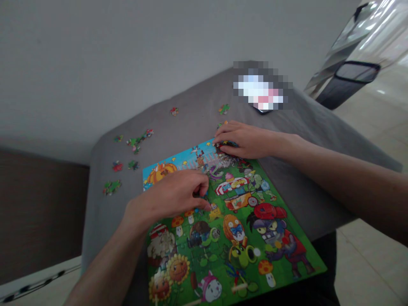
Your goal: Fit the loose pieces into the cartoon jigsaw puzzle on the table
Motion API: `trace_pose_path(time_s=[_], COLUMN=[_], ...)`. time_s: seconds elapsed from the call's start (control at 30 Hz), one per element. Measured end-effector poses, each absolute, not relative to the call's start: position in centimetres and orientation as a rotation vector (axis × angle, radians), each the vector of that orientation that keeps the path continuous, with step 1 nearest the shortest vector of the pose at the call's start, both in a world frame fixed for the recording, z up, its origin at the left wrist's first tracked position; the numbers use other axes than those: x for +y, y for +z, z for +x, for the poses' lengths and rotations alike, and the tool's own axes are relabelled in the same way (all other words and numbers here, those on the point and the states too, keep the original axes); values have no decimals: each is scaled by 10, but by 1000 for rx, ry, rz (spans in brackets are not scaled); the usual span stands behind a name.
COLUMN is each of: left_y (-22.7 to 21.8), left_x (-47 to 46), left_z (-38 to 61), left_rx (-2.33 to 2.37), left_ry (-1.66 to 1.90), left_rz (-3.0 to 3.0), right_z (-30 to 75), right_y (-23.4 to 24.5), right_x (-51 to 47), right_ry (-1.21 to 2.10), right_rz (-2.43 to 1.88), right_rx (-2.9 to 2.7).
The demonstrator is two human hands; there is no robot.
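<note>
A jigsaw puzzle [236, 204] with cartoon plants and zombies lies on a grey cloth-covered surface, its lower part towards me. Over its left middle is my left hand [178, 191], fingers curled, the thumb and fingertips close to the picture. Whatever sits between those fingertips is hidden. My right hand [237, 139] rests at the upper right edge of the puzzle, fingers stretched out and thumb apart, touching the board. A loose puzzle piece [222, 125] partly shows just beyond its fingers.
Several loose puzzle pieces [135, 143] lie scattered on the grey cloth [197, 121] left of and beyond the puzzle. A lit phone [259, 91], blurred out, is at the far right. A pale wall [127, 51] borders the back. Tiled floor [366, 263] shows to the right.
</note>
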State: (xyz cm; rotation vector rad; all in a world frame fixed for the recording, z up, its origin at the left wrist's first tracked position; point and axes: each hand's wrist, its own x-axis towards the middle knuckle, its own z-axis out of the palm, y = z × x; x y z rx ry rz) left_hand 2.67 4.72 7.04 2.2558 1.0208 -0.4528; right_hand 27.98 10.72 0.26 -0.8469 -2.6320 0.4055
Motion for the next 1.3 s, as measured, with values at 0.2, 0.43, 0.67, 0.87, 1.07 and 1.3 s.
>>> trace_pose_path(time_s=[0.2,0.43,0.67,0.87,1.07,1.3], left_y=[72,75,72,71,65,62], left_x=[44,41,40,43,50,55], left_z=[23,23,18,18,20,25], left_rx=[1016,1070,1054,1048,1058,1154], left_ry=[-482,-511,-483,-443,-362,-324], left_rz=[2252,2233,2242,2238,2258,2342], right_z=[279,279,280,280,279,280], right_y=[2,2,2,3,4,3], right_x=[108,107,108,108,107,107], right_ry=[412,398,394,401,412,402], right_rz=[-833,-833,-836,-846,-861,-843], right_rx=[-2627,-2631,-2635,-2644,-2641,-2638])
